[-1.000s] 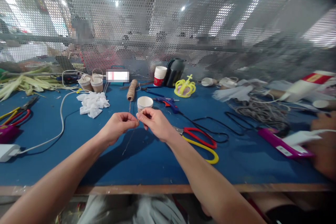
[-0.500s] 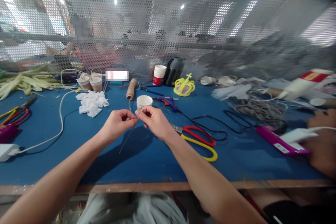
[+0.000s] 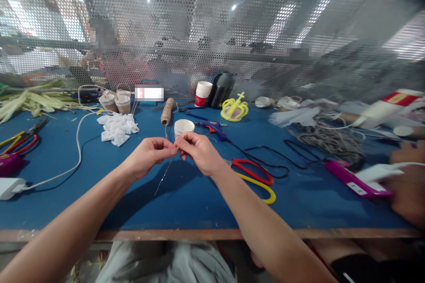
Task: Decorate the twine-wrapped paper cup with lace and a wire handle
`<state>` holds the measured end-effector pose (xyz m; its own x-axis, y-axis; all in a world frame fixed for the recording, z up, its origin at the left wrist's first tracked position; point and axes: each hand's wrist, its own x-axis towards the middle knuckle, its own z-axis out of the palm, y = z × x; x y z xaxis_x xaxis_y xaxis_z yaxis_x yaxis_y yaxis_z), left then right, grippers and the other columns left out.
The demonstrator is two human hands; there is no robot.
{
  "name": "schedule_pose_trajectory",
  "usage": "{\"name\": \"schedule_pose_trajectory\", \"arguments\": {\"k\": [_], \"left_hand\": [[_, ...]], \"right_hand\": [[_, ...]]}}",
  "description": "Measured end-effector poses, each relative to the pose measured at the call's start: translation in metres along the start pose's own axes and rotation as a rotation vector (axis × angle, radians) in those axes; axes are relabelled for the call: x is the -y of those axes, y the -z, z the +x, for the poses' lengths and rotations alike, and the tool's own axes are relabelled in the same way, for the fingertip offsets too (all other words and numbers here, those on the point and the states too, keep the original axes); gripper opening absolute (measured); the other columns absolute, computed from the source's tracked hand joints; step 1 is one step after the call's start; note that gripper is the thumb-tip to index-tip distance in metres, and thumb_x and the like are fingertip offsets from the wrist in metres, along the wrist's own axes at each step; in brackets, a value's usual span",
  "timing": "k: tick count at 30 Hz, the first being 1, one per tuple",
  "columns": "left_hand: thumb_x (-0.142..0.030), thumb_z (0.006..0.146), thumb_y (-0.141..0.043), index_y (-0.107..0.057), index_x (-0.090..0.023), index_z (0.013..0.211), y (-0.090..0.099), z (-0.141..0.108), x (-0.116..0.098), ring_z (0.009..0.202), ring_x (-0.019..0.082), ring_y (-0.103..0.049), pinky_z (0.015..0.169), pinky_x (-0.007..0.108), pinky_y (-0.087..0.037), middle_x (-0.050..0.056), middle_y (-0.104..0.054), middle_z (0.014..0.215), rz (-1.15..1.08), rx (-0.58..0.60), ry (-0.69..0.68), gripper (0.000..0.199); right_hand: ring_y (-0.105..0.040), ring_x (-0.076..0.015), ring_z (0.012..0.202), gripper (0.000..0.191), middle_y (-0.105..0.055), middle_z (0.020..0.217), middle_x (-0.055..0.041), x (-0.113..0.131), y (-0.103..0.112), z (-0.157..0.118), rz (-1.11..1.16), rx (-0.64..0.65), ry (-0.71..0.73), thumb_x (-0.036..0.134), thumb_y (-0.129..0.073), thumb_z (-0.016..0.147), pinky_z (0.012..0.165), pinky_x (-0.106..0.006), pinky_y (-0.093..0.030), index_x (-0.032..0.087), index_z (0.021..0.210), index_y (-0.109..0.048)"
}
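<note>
Fingertips of my left hand [image 3: 153, 154] and my right hand [image 3: 195, 150] meet above the blue table, both pinching a thin twine [image 3: 162, 180]. Its loose end hangs down below my left fingers. From the fingers the strand seems to run back to a twine spool [image 3: 168, 111] lying behind them. Just beyond my right hand stands a small paper cup [image 3: 183, 126] with a pale rim, its lower part hidden by my fingers. Red-and-yellow-handled scissors [image 3: 254, 171] lie beside my right forearm, which covers part of them.
A blue glue gun [image 3: 212, 128] with a black cord lies behind the scissors. Farther back are a yellow crown [image 3: 234, 108], stacked cups [image 3: 203, 94] and a dark kettle [image 3: 224, 89]. White lace [image 3: 117, 128] and wrapped cups [image 3: 122, 103] stand left. Another person's hand [image 3: 410, 181] is at right.
Both hands have shifted very slightly right and stay pinched together. The hanging twine end has swung a little right. The camera view has moved slightly.
</note>
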<state>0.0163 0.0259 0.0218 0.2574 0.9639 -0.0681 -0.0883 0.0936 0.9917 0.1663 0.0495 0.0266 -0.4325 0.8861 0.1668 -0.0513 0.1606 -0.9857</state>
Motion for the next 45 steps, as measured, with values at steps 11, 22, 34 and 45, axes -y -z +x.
{"name": "schedule_pose_trajectory", "arguments": {"k": [11,22,34,45], "left_hand": [[-0.019,0.061,-0.067,-0.061,-0.012,0.065,0.001,-0.002,-0.003,0.044,0.002,-0.033,0.043,0.02,-0.02,-0.004,-0.052,0.055,0.038,-0.015,-0.018,0.01],[-0.021,0.057,-0.068,-0.057,-0.011,0.058,-0.008,-0.001,0.002,0.045,0.003,-0.036,0.046,0.021,-0.025,-0.005,-0.052,0.051,0.081,-0.131,-0.058,0.014],[-0.024,0.059,-0.069,-0.059,-0.012,0.06,-0.005,-0.002,0.001,0.042,0.002,-0.03,0.042,0.021,-0.016,-0.004,-0.05,0.052,0.007,-0.004,0.026,0.016],[-0.023,0.055,-0.072,-0.057,-0.011,0.056,-0.005,0.0,0.001,0.039,0.001,-0.027,0.042,0.022,-0.011,-0.004,-0.05,0.049,-0.138,0.042,0.095,0.019]], "right_hand": [[-0.041,-0.0061,0.044,0.031,-0.045,0.052,0.0051,-0.003,0.0,-0.001,-0.169,-0.06,0.034,0.045,-0.056,0.072,0.047,-0.022,-0.035,0.016,0.064,-0.051],[-0.038,-0.0073,0.046,0.028,-0.044,0.051,0.0046,-0.001,-0.003,-0.001,-0.445,-0.138,0.12,0.039,-0.053,0.075,0.047,-0.022,-0.031,0.016,0.06,-0.048],[-0.043,-0.0073,0.048,0.03,-0.049,0.057,0.0032,-0.003,0.002,0.0,-0.103,0.053,0.022,0.045,-0.054,0.074,0.048,-0.022,-0.036,0.015,0.071,-0.054],[-0.041,-0.0052,0.045,0.028,-0.049,0.055,0.004,-0.002,0.002,0.0,-0.054,0.066,0.004,0.041,-0.061,0.069,0.045,-0.021,-0.032,0.014,0.063,-0.053]]}}
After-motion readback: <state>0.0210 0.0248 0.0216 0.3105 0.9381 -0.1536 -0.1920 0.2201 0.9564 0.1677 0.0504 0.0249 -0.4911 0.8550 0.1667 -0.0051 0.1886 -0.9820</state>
